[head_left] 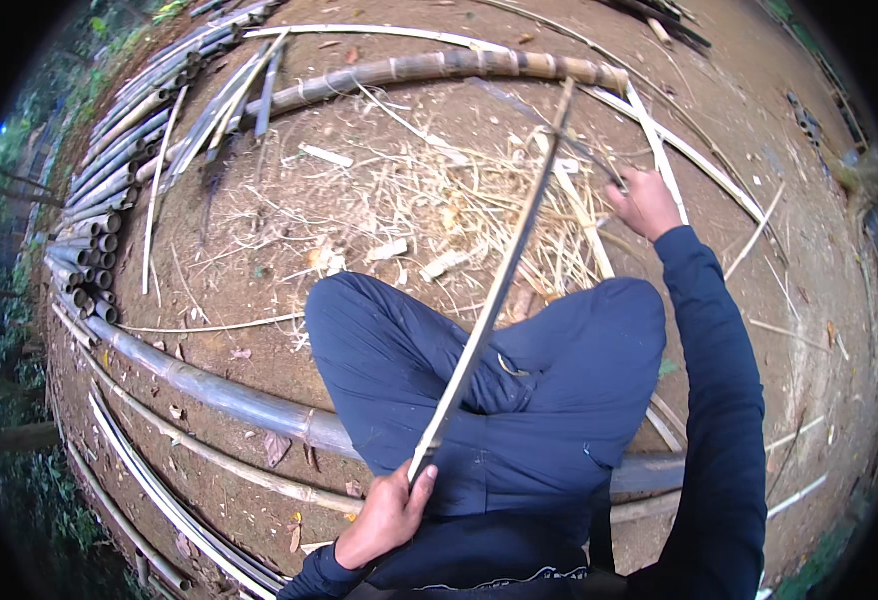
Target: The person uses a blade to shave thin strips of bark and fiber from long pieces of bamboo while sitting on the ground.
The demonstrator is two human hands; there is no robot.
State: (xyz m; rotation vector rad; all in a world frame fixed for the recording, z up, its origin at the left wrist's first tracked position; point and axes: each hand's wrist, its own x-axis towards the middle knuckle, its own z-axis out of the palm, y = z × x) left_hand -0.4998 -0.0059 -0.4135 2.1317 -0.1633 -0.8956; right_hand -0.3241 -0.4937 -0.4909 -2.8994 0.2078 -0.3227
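Low in the view, my left hand (389,518) is closed around the near end of a long split bamboo strip (489,318). The strip rises slantwise over my lap, pale along one edge and dark along the other. To the right, my right hand (647,203) grips a knife (589,155), its handle mostly hidden by my fingers. The dark, motion-smeared blade points up and left and crosses the strip close to its far end. Whether blade and strip touch, I cannot tell.
Pale shavings (479,200) litter the ground beyond my knees. A thick bamboo pole (399,70) lies past them. Another pole (219,390) runs beneath my legs. Stacked bamboo poles (109,195) stand at left, with split strips (234,100) beside them.
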